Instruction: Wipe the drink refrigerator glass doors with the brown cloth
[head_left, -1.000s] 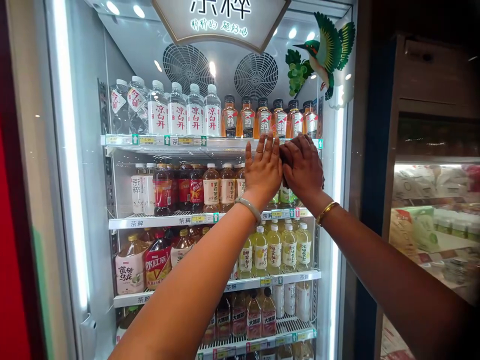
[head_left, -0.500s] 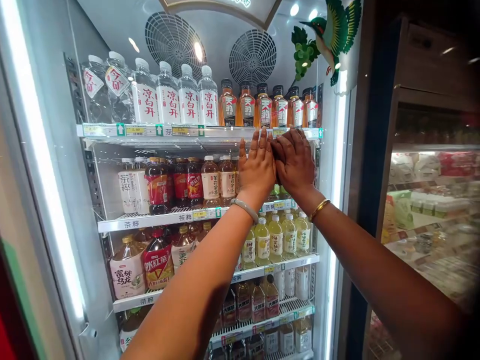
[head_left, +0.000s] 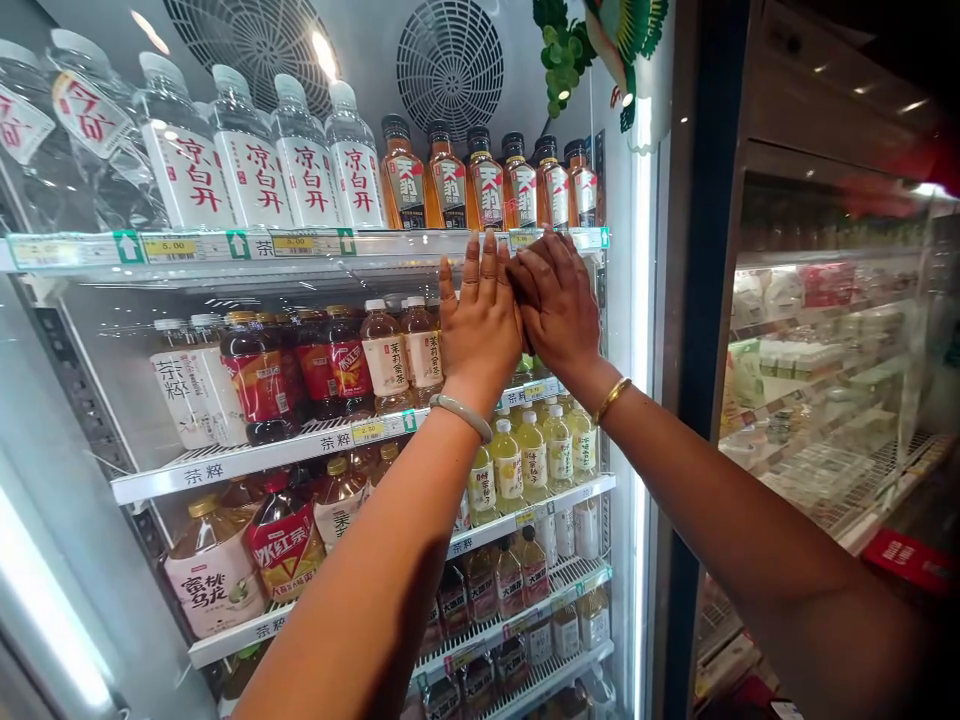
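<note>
Left hand (head_left: 482,335) and right hand (head_left: 561,318) are both up side by side in front of a lit drinks cooler (head_left: 622,410), which is straight ahead and fills most of the view. Left one's wide open, fingers pointing up and a bit spread, not gripping anything that shows. Right one's open too, fingers closer together and slightly bent; its palm faces away, so can't tell what it's pressing on. They touch along the inner edges. Grey bangle (head_left: 465,411) on the left wrist, gold bracelet (head_left: 611,398) on the right. Fingertips overlap the price strip (head_left: 420,243) under some orange bottles (head_left: 485,185), with water bottles (head_left: 255,165) further left. Jasmine tea bottles (head_left: 386,355) sit just left of the left hand, yellow drinks (head_left: 534,465) lower down.
</note>
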